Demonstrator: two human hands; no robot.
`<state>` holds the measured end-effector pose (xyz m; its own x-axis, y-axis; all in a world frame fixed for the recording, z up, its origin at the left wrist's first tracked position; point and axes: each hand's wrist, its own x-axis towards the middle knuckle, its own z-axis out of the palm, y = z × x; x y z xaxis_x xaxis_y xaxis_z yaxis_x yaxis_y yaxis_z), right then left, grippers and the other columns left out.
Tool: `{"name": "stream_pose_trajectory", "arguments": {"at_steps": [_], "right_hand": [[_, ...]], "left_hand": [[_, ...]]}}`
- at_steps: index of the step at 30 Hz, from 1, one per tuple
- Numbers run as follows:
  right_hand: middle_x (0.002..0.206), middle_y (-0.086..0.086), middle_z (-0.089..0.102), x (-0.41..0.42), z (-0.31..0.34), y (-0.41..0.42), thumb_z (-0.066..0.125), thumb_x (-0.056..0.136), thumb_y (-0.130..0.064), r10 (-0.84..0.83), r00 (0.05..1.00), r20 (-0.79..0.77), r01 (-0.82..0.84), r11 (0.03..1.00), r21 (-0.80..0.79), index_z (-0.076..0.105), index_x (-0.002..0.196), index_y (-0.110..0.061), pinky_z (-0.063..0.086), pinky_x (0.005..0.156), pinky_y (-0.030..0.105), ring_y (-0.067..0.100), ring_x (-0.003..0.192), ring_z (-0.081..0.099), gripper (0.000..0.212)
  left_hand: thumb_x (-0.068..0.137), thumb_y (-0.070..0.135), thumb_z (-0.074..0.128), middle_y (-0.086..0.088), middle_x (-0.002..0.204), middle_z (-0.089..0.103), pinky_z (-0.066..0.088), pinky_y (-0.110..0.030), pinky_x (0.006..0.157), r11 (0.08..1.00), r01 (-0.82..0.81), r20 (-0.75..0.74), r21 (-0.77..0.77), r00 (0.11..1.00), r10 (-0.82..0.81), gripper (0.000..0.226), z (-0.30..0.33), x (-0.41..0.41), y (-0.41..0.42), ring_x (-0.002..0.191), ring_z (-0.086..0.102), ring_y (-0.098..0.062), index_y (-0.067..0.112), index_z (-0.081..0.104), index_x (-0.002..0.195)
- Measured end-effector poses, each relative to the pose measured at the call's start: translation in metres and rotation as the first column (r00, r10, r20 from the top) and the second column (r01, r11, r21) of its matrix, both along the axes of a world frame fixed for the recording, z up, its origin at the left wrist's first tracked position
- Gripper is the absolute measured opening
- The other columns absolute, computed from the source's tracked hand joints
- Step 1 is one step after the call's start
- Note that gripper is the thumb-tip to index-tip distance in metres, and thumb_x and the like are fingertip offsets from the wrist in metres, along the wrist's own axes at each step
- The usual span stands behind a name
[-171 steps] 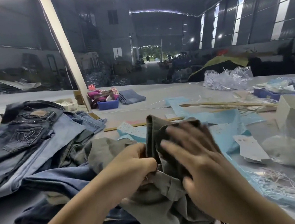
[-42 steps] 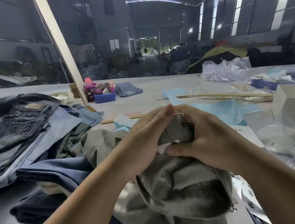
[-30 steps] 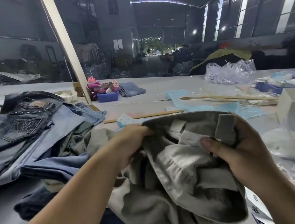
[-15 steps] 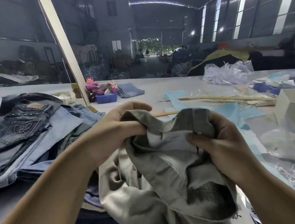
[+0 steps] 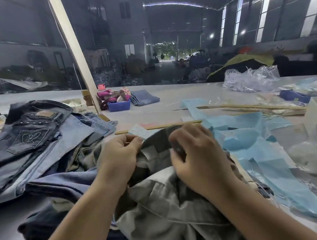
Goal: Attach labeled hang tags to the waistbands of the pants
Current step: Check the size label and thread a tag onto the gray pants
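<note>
Fingers of left hand and right hand curled tight, pinching waistband of grey pants at frame centre (two hands, one garment); jeans pile left.

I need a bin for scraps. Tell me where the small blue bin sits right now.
In the head view, the small blue bin sits left of centre on the far table, at the foot of the slanted wooden beam, with folded jeans on its right.

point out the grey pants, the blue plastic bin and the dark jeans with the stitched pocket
grey pants [image 5: 167,211]: head view, on the crumpled cloth below the hands
blue plastic bin [image 5: 119,106]: head view, on its front wall
dark jeans [image 5: 30,137]: head view, on the stitched back pocket
</note>
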<state>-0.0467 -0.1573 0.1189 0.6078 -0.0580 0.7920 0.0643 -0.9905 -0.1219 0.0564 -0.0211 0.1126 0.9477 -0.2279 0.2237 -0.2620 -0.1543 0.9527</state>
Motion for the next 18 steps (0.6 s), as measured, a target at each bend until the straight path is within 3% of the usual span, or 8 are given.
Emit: {"name": "stream_pose_trajectory", "arguments": {"at_steps": [1,3,6,9,13,15,18], "right_hand": [[0.075,-0.004,0.055,-0.001,0.003,0.003,0.074,0.077,-0.025,0.055,0.998,-0.043,-0.052,0.997,0.057,0.061,0.072,-0.016,0.046,0.065,0.030,0.016,0.074,0.051,0.016],[0.064,-0.011,0.052,0.002,0.007,0.007,0.055,0.083,-0.057,0.060,0.977,-0.203,-0.029,0.988,0.153,0.061,0.062,-0.023,0.039,0.063,0.029,0.012,0.070,0.048,0.041],[0.051,-0.009,0.048,0.006,0.012,0.011,0.036,0.075,-0.080,0.088,0.954,-0.285,-0.007,0.962,0.274,0.051,0.050,-0.022,0.038,0.062,0.036,0.014,0.067,0.048,0.065],[0.049,-0.008,0.051,0.009,0.008,0.009,0.049,0.074,-0.073,0.194,0.952,-0.237,-0.028,0.825,0.564,0.052,0.051,-0.020,0.040,0.057,0.037,0.013,0.058,0.051,0.058],[0.048,-0.011,0.051,0.007,-0.012,0.005,0.063,0.079,-0.032,0.333,0.940,-0.072,-0.127,0.539,0.833,0.056,0.057,-0.021,0.037,0.048,0.020,0.003,0.049,0.048,0.025],[0.052,-0.009,0.054,0.001,-0.020,0.002,0.061,0.076,-0.022,0.379,0.925,-0.007,-0.199,0.503,0.841,0.061,0.062,-0.020,0.037,0.049,0.016,0.003,0.051,0.049,0.014],[0.069,-0.007,0.065,-0.009,-0.031,-0.002,0.067,0.074,-0.023,0.447,0.894,0.014,-0.302,0.580,0.757,0.069,0.068,-0.024,0.043,0.062,0.018,0.008,0.069,0.060,0.007]], "left_hand": [[0.094,0.016,0.063,-0.013,0.081,0.073,0.056,-0.044,0.076,0.991,-0.001,-0.098,-0.135,0.995,-0.012,0.016,0.001,-0.002,-0.004,0.075,0.066,-0.029,0.014,0.070,0.079],[0.095,0.008,0.060,-0.016,0.075,0.071,0.059,-0.035,0.058,0.924,0.002,-0.269,-0.383,0.956,-0.114,0.016,0.008,-0.006,-0.014,0.061,0.066,-0.024,0.009,0.068,0.080],[0.096,0.003,0.054,-0.005,0.056,0.068,0.050,-0.020,0.041,0.844,0.050,-0.317,-0.534,0.913,-0.255,0.018,0.016,-0.010,-0.026,0.046,0.065,-0.013,0.006,0.066,0.083],[0.096,0.010,0.053,-0.012,0.064,0.066,0.054,-0.024,0.048,0.784,0.080,-0.336,-0.616,0.873,-0.354,0.016,0.014,-0.012,-0.035,0.056,0.065,-0.021,0.008,0.065,0.086],[0.079,0.027,0.067,-0.017,0.077,0.057,0.051,-0.038,0.072,0.729,0.068,-0.354,-0.681,0.841,-0.409,0.018,-0.007,-0.008,-0.039,0.071,0.059,-0.030,0.009,0.064,0.077],[0.069,0.031,0.071,-0.018,0.083,0.058,0.049,-0.043,0.082,0.709,0.073,-0.365,-0.701,0.817,-0.446,0.023,-0.015,-0.004,-0.038,0.077,0.059,-0.032,0.009,0.066,0.075],[0.070,0.024,0.068,-0.018,0.078,0.063,0.056,-0.035,0.068,0.636,0.122,-0.335,-0.762,0.767,-0.548,0.017,-0.025,0.000,-0.038,0.069,0.064,-0.028,0.007,0.067,0.071]]}}
